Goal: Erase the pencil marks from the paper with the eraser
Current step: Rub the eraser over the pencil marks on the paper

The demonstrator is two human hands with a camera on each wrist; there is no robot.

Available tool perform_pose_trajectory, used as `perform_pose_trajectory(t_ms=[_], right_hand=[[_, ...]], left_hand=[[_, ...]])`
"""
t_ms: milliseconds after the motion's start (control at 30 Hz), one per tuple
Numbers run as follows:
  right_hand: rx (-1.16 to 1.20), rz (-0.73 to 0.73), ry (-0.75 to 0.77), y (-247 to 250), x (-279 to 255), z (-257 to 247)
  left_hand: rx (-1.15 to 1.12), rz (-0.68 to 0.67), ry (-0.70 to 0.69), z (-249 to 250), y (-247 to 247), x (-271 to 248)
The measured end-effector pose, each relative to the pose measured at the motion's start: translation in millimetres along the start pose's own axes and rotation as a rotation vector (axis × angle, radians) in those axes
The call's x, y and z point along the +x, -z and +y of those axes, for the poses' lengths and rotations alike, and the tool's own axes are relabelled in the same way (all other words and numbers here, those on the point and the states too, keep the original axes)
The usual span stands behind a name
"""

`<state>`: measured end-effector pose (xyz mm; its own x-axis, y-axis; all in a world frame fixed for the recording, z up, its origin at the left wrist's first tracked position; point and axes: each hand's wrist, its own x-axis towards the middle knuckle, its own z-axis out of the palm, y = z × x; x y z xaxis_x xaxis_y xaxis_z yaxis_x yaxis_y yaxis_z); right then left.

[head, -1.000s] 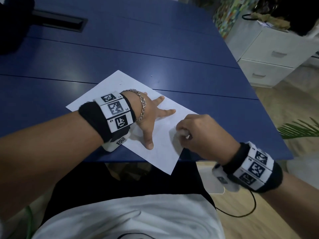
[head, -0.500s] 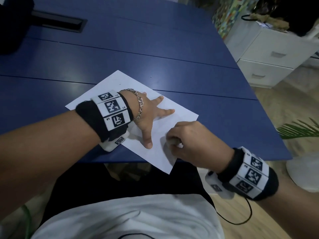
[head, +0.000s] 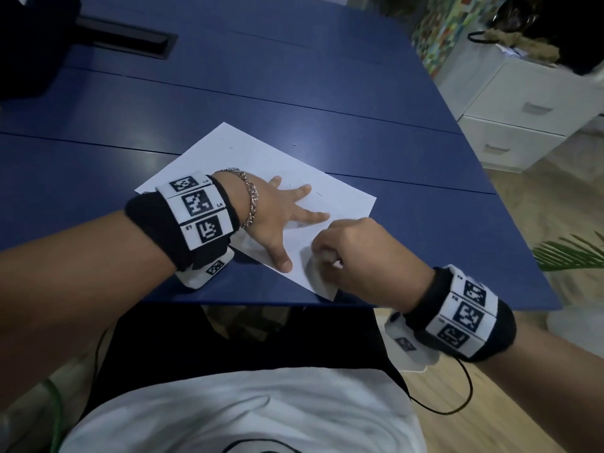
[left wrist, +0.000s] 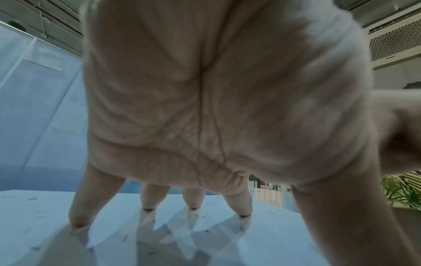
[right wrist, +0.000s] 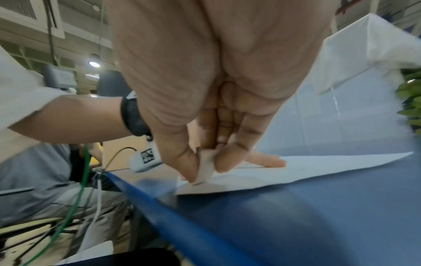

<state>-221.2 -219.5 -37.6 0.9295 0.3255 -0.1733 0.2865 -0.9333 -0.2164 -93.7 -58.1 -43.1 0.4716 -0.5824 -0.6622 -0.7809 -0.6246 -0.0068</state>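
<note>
Head view: a white paper [head: 261,165] is laid askew on the blue table [head: 294,86], its near corner close to the table's near edge. The paper is pressed flat by the left hand [head: 277,220], fingers straight and spread apart. At the near corner, just right of the left thumb, a pale eraser [right wrist: 206,168] is pinched between thumb and fingertips of the right hand [head: 356,256], its lower end touching the paper. Small pencil marks [left wrist: 124,238] are seen scattered over the sheet.
</note>
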Motion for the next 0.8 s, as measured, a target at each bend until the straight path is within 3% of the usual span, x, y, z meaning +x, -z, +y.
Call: perform_pose_trajectory(t_ms=[133,233,300,400,467,567,633,733,800], right_hand=[[0.004,-0.102,0.105,2.5,-3.0,-10.4],[-0.023,0.012,-0.027,9.9,15.1,5.3],[-0.022,0.052,-0.028,8.2,17.7,5.7],[-0.045,-0.081,0.102,3.8,12.6,-6.8],[-0.061,-0.121,0.102,9.4,18.4,-3.8],[-0.031,-0.008,-0.009,13.3,30.2,10.3],[-0.031,0.005,0.017,9.9,25.8,6.2],[-0.030,-0.143,0.127,7.5,9.4,-8.9],[-0.053,-0.187,0.114,11.5,12.4,-2.9]], left_hand=[[-0.015,0.006,0.009,-1.7,0.5,-0.3],[-0.033,0.019,0.009,-4.1,-1.5,0.4],[-0.036,0.020,0.013,-5.7,-3.0,2.3],[-0.015,0.023,-0.001,-7.2,-3.5,4.9],[-0.016,0.025,-0.002,-7.0,-3.3,5.7],[-0.031,0.029,-0.004,-5.8,-2.4,3.9],[-0.034,0.031,-0.007,-5.9,-1.8,3.1],[-0.014,0.023,-0.005,-7.3,-2.4,6.2],[-0.009,0.020,-0.002,-7.9,-2.8,7.4]])
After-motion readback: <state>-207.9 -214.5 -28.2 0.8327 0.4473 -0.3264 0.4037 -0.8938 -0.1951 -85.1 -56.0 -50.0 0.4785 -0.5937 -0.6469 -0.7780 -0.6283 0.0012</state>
